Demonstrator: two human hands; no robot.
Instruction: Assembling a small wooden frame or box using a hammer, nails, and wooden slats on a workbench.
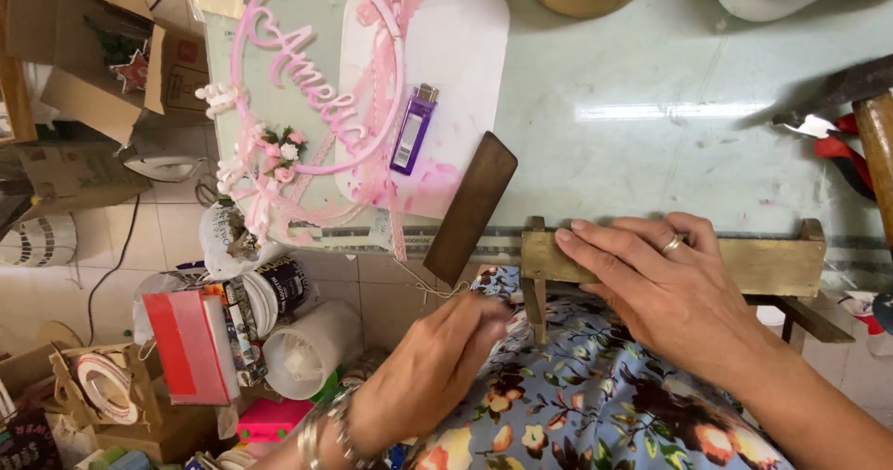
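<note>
The right hand [665,288] lies flat, fingers open, on the wooden frame [763,265] at the table's [633,154] front edge. The left hand [437,368] pinches thin string [430,288] below that edge.

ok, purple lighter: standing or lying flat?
Lying flat. The purple lighter rests lengthwise on the white board, metal end toward the far side, beside the pink hoop.

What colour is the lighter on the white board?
Purple, with a silver metal top; the lighter shows in the head view.

Bare tabletop [651,70] lies open ahead — pink hoop [316,70], lighter [413,129] and dark slat [470,207] crowd the left.
</note>
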